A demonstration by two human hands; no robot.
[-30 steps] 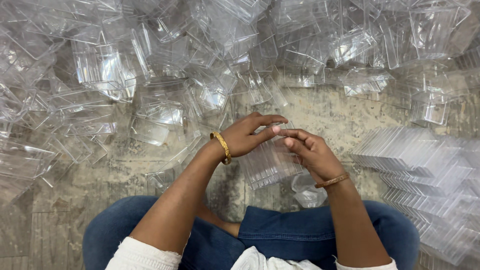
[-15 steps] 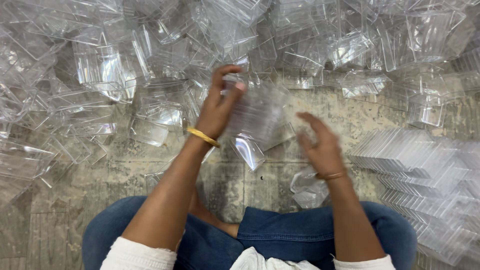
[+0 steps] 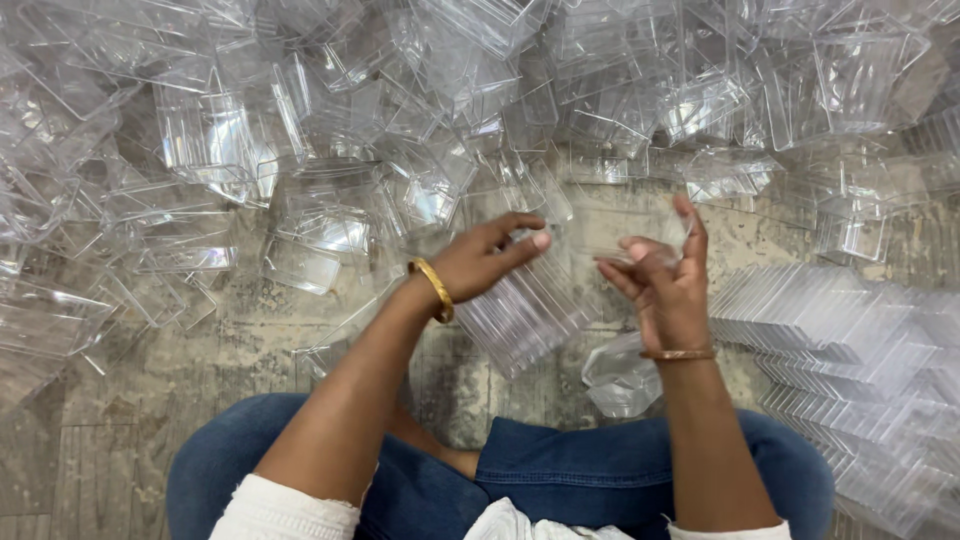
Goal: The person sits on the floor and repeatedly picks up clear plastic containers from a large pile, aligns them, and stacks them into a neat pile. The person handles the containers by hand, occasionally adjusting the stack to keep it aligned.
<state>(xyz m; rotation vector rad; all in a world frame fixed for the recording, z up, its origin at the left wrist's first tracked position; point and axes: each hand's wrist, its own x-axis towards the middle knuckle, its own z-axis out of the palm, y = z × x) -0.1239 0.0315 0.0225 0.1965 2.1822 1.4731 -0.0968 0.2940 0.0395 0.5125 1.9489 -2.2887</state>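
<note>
A: Where's the clear box [image 3: 600, 232] sitting?

B: Between the two hands, held up over the floor [image 3: 230, 350]. The left hand [image 3: 480, 262] has it from one end, the right hand [image 3: 665, 285] from the other.

A: Fingers?

B: Left thumb and forefinger reach out toward the box's near end and look pinched on its edge, though the plastic is so clear I can't be sure the tips touch. The right hand is half open, forefinger up, other fingers curled round the far end. Whether that is a firm grip, I can't tell either.

A: Which way does it lie?

B: Its long axis runs fingertip to fingertip, left hand to right, roughly level. So it lies straight ahead of the left fingers and just inside the right palm. The right hand looks nearer to it.

A: Anything under the hands?

B: A ribbed stack [image 3: 525, 320] of nested clear pieces slants below the left fingers, just beside the wrist with the gold bangle [image 3: 432, 288]. A crumpled bag [image 3: 620, 372] lies beneath the right wrist.

A: And further out?

B: Beyond the fingertips, a loose heap [image 3: 330, 130] of clear boxes. Off past the back of the right hand, neat rows [image 3: 850, 340] of stacked ones, well apart from the held box
</note>
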